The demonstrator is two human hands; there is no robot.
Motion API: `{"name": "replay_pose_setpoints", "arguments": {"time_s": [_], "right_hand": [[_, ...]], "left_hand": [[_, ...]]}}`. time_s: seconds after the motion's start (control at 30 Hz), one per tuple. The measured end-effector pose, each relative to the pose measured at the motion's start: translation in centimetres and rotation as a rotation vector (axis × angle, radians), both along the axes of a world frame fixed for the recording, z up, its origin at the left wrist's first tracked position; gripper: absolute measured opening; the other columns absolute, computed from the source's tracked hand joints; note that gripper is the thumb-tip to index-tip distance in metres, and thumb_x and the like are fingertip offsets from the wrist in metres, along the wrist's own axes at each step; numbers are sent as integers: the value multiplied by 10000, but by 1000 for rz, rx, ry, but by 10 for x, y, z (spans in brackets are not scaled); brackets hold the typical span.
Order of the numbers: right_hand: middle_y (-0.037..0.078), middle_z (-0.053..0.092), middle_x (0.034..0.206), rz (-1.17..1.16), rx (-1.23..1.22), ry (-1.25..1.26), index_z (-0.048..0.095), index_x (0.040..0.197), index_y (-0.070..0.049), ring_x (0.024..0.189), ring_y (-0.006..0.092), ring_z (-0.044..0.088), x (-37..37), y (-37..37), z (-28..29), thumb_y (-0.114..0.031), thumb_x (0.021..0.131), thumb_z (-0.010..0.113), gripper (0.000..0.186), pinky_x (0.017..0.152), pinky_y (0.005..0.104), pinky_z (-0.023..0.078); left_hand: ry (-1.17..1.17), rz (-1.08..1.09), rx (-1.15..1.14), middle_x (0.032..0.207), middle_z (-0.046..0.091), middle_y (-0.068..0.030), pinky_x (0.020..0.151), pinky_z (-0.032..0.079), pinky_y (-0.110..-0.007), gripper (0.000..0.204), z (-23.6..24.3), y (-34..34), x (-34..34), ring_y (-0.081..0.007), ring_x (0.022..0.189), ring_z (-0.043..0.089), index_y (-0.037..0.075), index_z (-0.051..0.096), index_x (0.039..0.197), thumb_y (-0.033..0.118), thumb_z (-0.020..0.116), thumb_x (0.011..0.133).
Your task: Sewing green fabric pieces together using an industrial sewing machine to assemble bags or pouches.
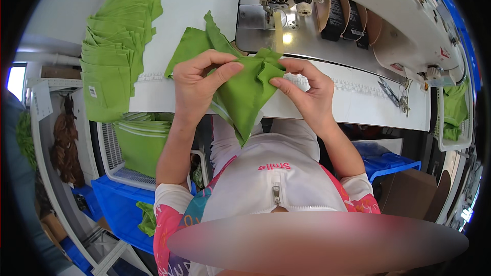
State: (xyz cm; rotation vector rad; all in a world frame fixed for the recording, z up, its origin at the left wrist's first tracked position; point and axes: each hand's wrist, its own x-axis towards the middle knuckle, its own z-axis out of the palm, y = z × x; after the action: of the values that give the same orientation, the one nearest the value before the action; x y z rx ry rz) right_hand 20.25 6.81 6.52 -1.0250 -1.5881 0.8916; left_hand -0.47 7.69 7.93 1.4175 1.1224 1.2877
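Note:
A green fabric piece [243, 89] hangs between my two hands in front of the sewing machine, its lower corner pointing down over the table's front edge. My left hand [197, 84] pinches it between thumb and fingers at its left side. On the right, my right hand [307, 84] pinches a folded edge. More green cloth [189, 46] lies on the table behind my left hand; whether it belongs to the same piece I cannot tell. The sewing machine's needle area [271, 13] stands just beyond, above a shiny metal plate [255, 36].
Overlapping green fabric pieces [112, 51] lie at the table's left. Below them a white basket [110, 148] holds folded green pieces [140, 143]. Thread snips [389, 92] lie on the table's right. A white bin [455, 143] with green cloth hangs at far right. Blue crates [123, 209] stand below.

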Motion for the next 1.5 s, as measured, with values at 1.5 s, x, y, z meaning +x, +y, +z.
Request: {"name": "replay_pose_setpoints", "arguments": {"time_s": [1.5], "right_hand": [[127,652,926,89,808,-907,619,877,9,904,230,634,10,82,-47,-82,671,598,226,771,315,490]], "left_hand": [[772,-599,-44,826,659,-45,707,478,-301,364,-29,203,20,-156,786,598,30,673,897,301,797,689]]}}
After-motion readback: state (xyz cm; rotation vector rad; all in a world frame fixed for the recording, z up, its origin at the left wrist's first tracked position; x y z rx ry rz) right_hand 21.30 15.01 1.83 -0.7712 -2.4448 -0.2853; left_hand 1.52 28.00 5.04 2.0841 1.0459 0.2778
